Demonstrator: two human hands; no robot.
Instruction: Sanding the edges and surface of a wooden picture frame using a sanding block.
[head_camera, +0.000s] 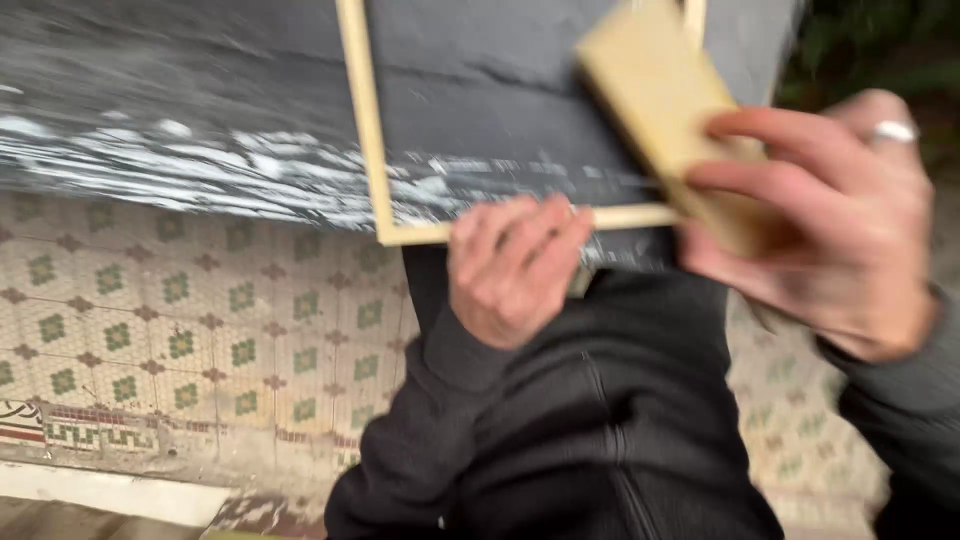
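Note:
A pale wooden frame (366, 130) lies on a dark slate-like slab (200, 90) streaked with white along its front edge. My left hand (515, 265) is curled around the frame's lower rail from below, near its middle. My right hand (830, 225), with a ring on one finger, grips a yellowish rectangular block (655, 85) that looks like a sponge or sanding block. The block rests tilted over the frame's lower right corner. The picture is blurred by motion.
Below the slab is a tiled floor (180, 320) with a green flower pattern and a patterned border at lower left. My dark jacket (600, 430) fills the lower middle. Green foliage (880, 40) shows at the upper right.

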